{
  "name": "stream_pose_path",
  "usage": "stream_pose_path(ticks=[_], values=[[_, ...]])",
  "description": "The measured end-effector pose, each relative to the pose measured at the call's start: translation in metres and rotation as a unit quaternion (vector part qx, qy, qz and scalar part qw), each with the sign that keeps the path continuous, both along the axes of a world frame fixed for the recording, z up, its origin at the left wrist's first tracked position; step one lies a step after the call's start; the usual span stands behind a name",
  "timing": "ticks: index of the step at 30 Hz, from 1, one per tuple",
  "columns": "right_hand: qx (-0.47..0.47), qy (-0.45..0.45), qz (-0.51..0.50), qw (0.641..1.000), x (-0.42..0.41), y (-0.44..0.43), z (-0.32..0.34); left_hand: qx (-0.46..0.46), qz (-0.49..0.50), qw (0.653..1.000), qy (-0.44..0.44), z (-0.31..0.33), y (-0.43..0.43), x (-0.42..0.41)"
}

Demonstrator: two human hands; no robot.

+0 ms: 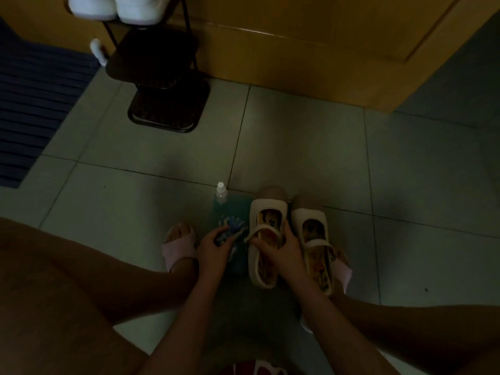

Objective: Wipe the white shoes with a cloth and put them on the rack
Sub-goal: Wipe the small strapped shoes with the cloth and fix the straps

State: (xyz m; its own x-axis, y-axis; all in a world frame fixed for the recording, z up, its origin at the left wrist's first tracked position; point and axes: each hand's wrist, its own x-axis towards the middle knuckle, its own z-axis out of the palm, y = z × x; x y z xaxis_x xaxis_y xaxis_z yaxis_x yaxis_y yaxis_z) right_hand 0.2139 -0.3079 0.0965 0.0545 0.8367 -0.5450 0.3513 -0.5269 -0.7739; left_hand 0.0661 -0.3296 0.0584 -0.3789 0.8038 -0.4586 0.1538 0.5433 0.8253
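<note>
Two white strap shoes with patterned insoles stand side by side on the tiled floor, the left shoe (263, 212) and the right shoe (313, 226). My right hand (281, 253) grips the left shoe, fingers curled inside it near the strap. My left hand (213, 247) holds a blue-and-white cloth (232, 228) just left of that shoe. A black shoe rack (162, 85) stands at the far left against the wooden door, with a white pair (113, 8) on its top tier.
A small clear bottle with a white cap (221, 192) stands on the floor just beyond the cloth. My feet in pink slippers (180, 247) flank the shoes. A dark blue striped mat (32, 104) lies at the left. A wooden door (324, 36) fills the back.
</note>
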Motion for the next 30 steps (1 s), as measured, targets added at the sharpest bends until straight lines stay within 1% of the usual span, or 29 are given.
stream_pose_path(ticks=[3,6,9,11,13,14,16,19,20,24,25,27,30], values=[[-0.007,0.007,0.01,1.0,0.005,-0.005,0.009,0.002,-0.019,0.999,0.025,-0.003,-0.003,-0.001],[-0.006,-0.004,0.014,1.0,0.006,-0.013,0.012,-0.003,-0.01,1.0,0.006,0.001,-0.002,0.0],[0.006,0.004,0.007,1.0,0.007,-0.021,0.013,0.012,0.018,1.0,-0.005,0.007,-0.001,-0.001],[-0.008,0.012,-0.003,1.0,0.009,-0.027,0.016,0.025,0.046,0.999,0.007,0.011,-0.003,-0.002],[-0.019,0.015,-0.011,1.0,0.014,-0.033,0.02,0.048,0.061,0.996,0.043,0.017,-0.005,-0.001],[-0.021,0.014,-0.014,1.0,0.016,-0.037,0.022,0.063,0.06,0.994,0.059,0.022,-0.006,0.001],[-0.027,-0.016,-0.013,0.999,0.019,-0.043,0.024,0.073,0.032,0.996,0.047,0.032,-0.007,0.01],[-0.072,-0.093,-0.001,0.993,0.021,-0.049,0.019,0.014,-0.074,0.997,0.023,0.041,-0.014,0.028],[-0.1,-0.096,-0.001,0.99,0.021,-0.051,0.017,-0.006,-0.091,0.996,0.015,0.039,-0.017,0.032],[-0.161,-0.003,-0.013,0.987,0.021,-0.055,0.02,-0.051,-0.126,0.99,0.034,0.029,-0.02,0.032],[-0.16,0.016,-0.022,0.987,0.022,-0.054,0.022,-0.057,-0.127,0.99,0.021,0.027,-0.018,0.031],[-0.145,0.023,-0.037,0.988,0.026,-0.052,0.026,-0.063,-0.127,0.99,-0.012,0.026,-0.014,0.028],[-0.112,-0.017,-0.032,0.993,0.028,-0.05,0.027,-0.06,-0.115,0.991,-0.038,0.025,-0.012,0.026]])
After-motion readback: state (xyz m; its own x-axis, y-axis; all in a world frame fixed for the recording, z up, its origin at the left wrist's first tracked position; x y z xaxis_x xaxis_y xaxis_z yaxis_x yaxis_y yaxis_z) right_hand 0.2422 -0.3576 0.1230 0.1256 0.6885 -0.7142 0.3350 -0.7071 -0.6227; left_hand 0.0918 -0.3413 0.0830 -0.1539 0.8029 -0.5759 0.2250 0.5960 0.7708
